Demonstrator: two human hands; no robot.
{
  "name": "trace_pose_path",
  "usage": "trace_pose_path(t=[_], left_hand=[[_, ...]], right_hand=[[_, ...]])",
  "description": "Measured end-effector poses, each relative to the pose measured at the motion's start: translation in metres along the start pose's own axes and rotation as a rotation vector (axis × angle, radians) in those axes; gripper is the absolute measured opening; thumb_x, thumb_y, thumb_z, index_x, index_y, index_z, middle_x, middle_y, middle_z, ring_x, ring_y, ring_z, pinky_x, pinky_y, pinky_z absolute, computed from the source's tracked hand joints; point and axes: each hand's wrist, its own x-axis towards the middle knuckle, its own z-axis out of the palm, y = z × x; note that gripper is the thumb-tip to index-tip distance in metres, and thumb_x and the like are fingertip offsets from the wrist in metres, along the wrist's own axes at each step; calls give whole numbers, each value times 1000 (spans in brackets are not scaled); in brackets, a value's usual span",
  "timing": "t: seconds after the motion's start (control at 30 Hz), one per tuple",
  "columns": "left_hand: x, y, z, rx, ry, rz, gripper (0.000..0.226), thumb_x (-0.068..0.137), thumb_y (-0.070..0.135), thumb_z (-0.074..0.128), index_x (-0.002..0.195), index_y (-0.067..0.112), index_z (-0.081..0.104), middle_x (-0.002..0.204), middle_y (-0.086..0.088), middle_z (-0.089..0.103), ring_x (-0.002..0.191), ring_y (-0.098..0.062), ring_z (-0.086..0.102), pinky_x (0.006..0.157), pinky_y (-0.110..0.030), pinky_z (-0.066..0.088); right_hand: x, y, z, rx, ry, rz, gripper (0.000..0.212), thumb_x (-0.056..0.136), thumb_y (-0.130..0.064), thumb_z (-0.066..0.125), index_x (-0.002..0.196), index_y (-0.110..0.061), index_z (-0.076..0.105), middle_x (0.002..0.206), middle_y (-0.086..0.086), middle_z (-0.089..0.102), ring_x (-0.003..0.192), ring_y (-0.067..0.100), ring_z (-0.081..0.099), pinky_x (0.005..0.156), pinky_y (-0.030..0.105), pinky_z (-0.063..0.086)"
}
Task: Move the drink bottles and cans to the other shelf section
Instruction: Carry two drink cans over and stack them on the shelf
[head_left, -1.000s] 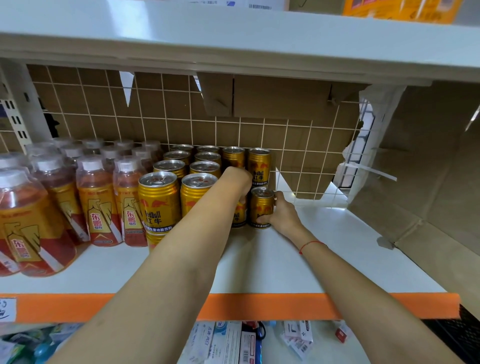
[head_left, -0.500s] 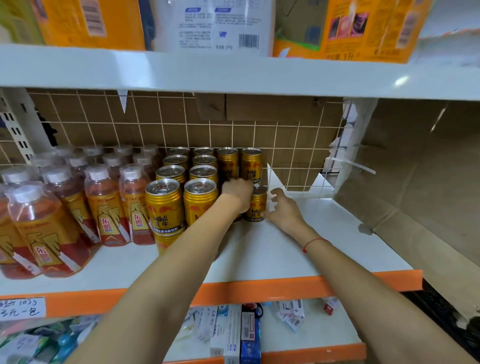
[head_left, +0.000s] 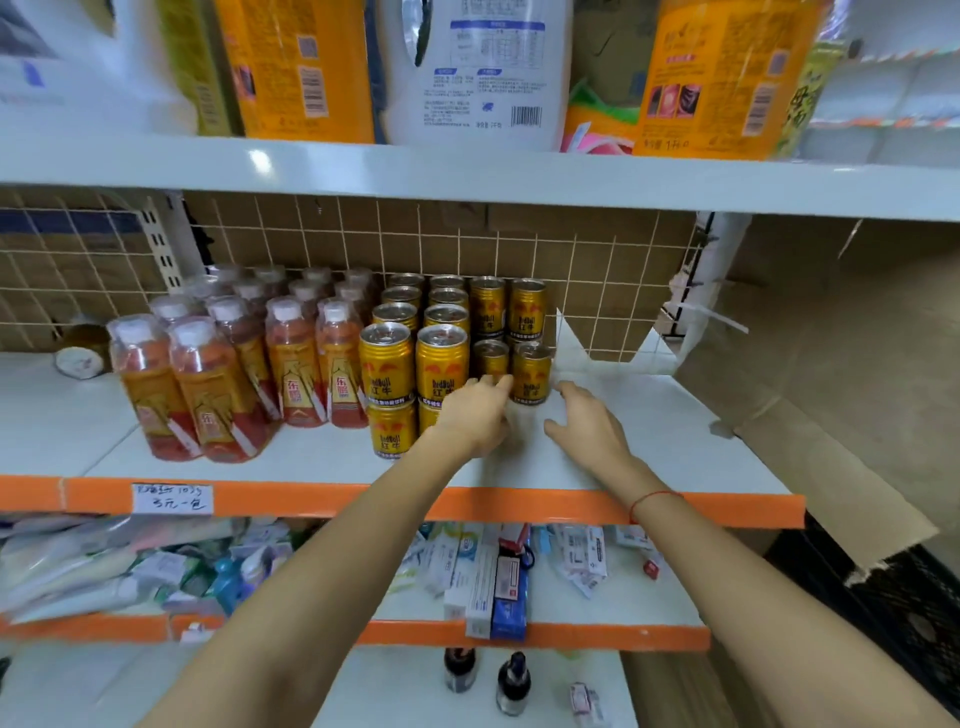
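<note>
Gold energy-drink cans (head_left: 388, 364) stand stacked in rows on the white middle shelf (head_left: 649, 431). Left of them stands a block of orange drink bottles (head_left: 291, 364) with white caps. At the right end of the cans are two lower single cans, one (head_left: 491, 358) partly behind my fingers and one (head_left: 531, 373) free. My left hand (head_left: 475, 415) hovers with relaxed fingers in front of the left one, fingertips near its base. My right hand (head_left: 587, 426) is open above the shelf, just right of the cans, holding nothing.
The shelf right of the cans is bare up to a cardboard sheet (head_left: 831, 389). A wire grid (head_left: 467, 244) backs the shelf. Detergent jugs (head_left: 478, 73) and orange packs sit on the shelf above. Small boxes (head_left: 498, 582) lie on the shelf below.
Both hands let go of the two right-hand cans and drew back toward me. The camera pulled back and tilted, showing the upper and lower shelves.
</note>
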Motion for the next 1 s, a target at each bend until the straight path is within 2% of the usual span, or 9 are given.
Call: trace_pose_path(t=[0.1,0.2,0.33,0.5,0.6,0.7,0.8,0.9,1.0], left_hand=[[-34,-5,-3,-7,107,-83,45,92,23,53,134,12,39,121,-12,53,110,-34,54,76,-41,47],[-69,-18,-7,-10,144,-163,44,90,24,56,130,11,41,120,-13,55,109,-35,54,76,-41,46],[-117,-49,-14,-2,168,-245,42,90,24,54,128,10,41,118,-14,56,104,-35,55,74,-38,42],[-180,-106,-30,70,139,-419,50,92,26,51,137,10,35,124,-14,54,110,-33,52,79,-37,42],[-223,-150,-44,82,168,-506,50,93,28,50,137,10,35,126,-14,54,112,-33,51,82,-39,42],[-269,-196,-55,98,193,-576,46,94,30,48,135,10,39,122,-13,55,109,-33,53,86,-38,41],[-319,-245,-65,65,246,-645,43,92,26,49,132,11,43,117,-14,58,105,-33,54,80,-38,40],[-371,-290,-72,58,257,-731,42,93,26,49,131,11,43,116,-14,58,106,-33,53,77,-37,39],[-419,-329,-74,40,281,-800,41,95,27,47,133,12,42,108,-13,61,95,-31,57,67,-35,39]], right_hand=[[-21,-15,4,1,-28,-30,46,88,-25,57,129,-10,45,124,17,53,112,35,51,83,39,46],[-41,-36,11,-9,-52,-62,35,89,-25,56,116,-4,48,122,17,52,109,35,51,77,37,43],[-61,-78,17,0,-73,-201,45,91,-23,56,132,-9,45,135,13,49,120,31,47,89,40,44],[-70,-153,32,8,-83,-328,46,91,-24,56,133,-11,46,135,11,50,121,28,47,91,39,44],[-76,-204,48,-3,-129,-386,58,92,-29,55,143,-11,36,145,9,42,131,26,41,99,39,41],[-85,-259,71,31,-138,-428,55,92,-29,55,142,-11,39,142,8,46,127,25,45,97,39,43],[-96,-314,95,117,-132,-446,57,92,-28,56,144,-15,36,145,5,42,130,24,42,97,39,42],[-109,-366,122,151,-134,-492,54,91,-25,57,141,-14,41,141,7,47,127,25,45,96,39,43],[-120,-409,150,167,-149,-539,54,90,-24,55,141,-14,41,141,8,48,128,25,45,97,38,42]])
